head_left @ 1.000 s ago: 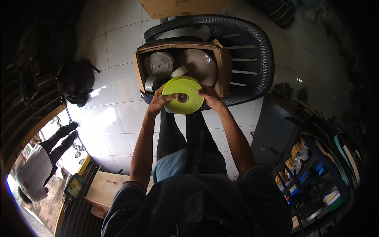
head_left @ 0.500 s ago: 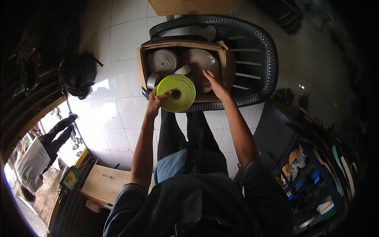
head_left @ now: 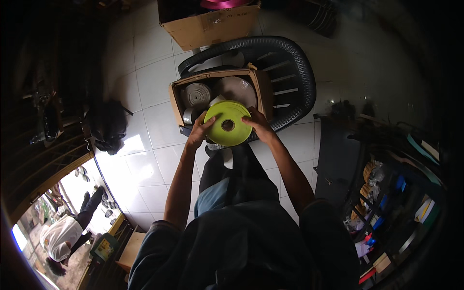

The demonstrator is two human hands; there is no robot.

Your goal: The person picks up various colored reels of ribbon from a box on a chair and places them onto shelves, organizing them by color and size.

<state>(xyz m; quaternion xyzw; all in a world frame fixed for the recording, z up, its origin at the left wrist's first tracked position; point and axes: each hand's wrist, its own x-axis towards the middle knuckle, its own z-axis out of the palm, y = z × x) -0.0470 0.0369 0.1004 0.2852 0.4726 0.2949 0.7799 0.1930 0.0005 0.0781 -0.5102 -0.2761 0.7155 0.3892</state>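
A flat yellow-green roll of tape or webbing (head_left: 228, 109), with a small round core, is held level in front of me. My left hand (head_left: 198, 130) grips its left edge, thumb on top. On the opposite edge my right hand (head_left: 259, 125) is closed the same way. Just beyond the roll, an open cardboard box (head_left: 265, 94) holds a grey coiled roll (head_left: 197, 95), a wide brownish-grey roll (head_left: 238, 88) and a small whitish roll (head_left: 188, 116). Part of the box's contents is hidden behind the yellow-green roll.
Under the box is a black plastic chair (head_left: 306, 79). A second cardboard box (head_left: 212, 28) with a shiny pink item (head_left: 224, 4) stands farther off. Dark bags (head_left: 107, 128) lie at left, near a doorway with a person (head_left: 63, 237) outside. A cluttered rack (head_left: 382, 193) is at right.
My right hand has left the box's contents and taken hold of the yellow-green roll's right edge. The roll has come slightly right and toward me. My view has shifted, showing more of the far box.
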